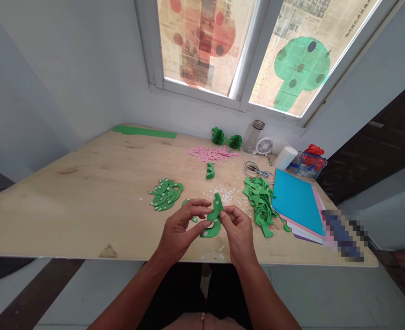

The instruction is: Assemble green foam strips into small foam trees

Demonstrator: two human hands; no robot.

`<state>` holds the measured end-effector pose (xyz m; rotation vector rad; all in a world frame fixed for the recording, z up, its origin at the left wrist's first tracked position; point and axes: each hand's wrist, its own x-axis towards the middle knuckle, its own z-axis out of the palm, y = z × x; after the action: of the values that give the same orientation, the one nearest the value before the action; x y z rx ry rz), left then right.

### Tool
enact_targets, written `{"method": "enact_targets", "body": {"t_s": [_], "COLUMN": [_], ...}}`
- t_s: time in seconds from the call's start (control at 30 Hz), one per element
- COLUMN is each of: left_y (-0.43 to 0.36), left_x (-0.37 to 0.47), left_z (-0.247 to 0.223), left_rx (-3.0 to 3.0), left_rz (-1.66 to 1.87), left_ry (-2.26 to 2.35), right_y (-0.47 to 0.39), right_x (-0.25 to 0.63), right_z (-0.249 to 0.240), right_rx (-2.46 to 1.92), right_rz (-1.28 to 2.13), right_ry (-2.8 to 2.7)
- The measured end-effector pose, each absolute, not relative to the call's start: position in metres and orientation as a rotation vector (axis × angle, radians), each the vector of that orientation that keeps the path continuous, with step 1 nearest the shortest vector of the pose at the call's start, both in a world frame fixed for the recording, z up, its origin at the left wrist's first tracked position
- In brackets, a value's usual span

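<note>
My right hand [237,228] pinches the right edge of a curved green foam cutout [216,215] dotted with small white squares. My left hand [183,224] is at the cutout's other side, its thumb against the lower curve and its fingertips by the left edge. The piece is held tilted above the table's front part. Behind my left fingers lies another green piece [186,201], mostly hidden. To the left is a pile of green cutouts [166,195] with white squares on them. Tiny white scraps [227,196] are scattered just beyond my hands.
Green offcuts [261,204] lie right, beside coloured sheets [297,201] and scissors [266,174]. Farther back are a folded green piece [210,170], pink cutouts [211,153], green paper shapes [218,135], a bottle [253,136], a small fan [265,145] and a white roll [285,158].
</note>
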<state>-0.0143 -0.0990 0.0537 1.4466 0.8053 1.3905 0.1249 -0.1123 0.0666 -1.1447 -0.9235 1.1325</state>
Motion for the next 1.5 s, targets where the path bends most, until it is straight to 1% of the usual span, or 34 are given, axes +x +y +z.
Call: {"method": "enact_targets", "body": {"t_s": [0.2, 0.3, 0.73, 1.07, 1.23, 1.5], "left_y": [-0.099, -0.097, -0.094, -0.09, -0.087, -0.085], "left_x": [-0.014, -0.014, -0.015, -0.022, -0.028, -0.034], "left_z": [0.054, 0.054, 0.05, 0.053, 0.057, 0.063], "left_rx": [1.441, 1.455, 1.534, 1.618, 1.761, 1.98], "left_rz": [1.423, 1.414, 1.364, 1.324, 1.286, 1.326], "left_ry": [0.756, 0.755, 0.783, 0.838, 0.832, 0.858], "right_y": [-0.111, -0.111, -0.113, -0.115, -0.115, -0.113], "right_x": [0.127, 0.126, 0.125, 0.124, 0.123, 0.123], "right_z": [0.059, 0.058, 0.061, 0.067, 0.069, 0.071], "right_rx": [-1.226, -1.239, -1.077, -1.083, -1.081, -1.096], "right_rz": [0.963, 0.939, 1.146, 1.204, 1.218, 1.211], "right_ry": [-1.096, -1.123, -0.999, -0.948, -0.962, -0.971]}}
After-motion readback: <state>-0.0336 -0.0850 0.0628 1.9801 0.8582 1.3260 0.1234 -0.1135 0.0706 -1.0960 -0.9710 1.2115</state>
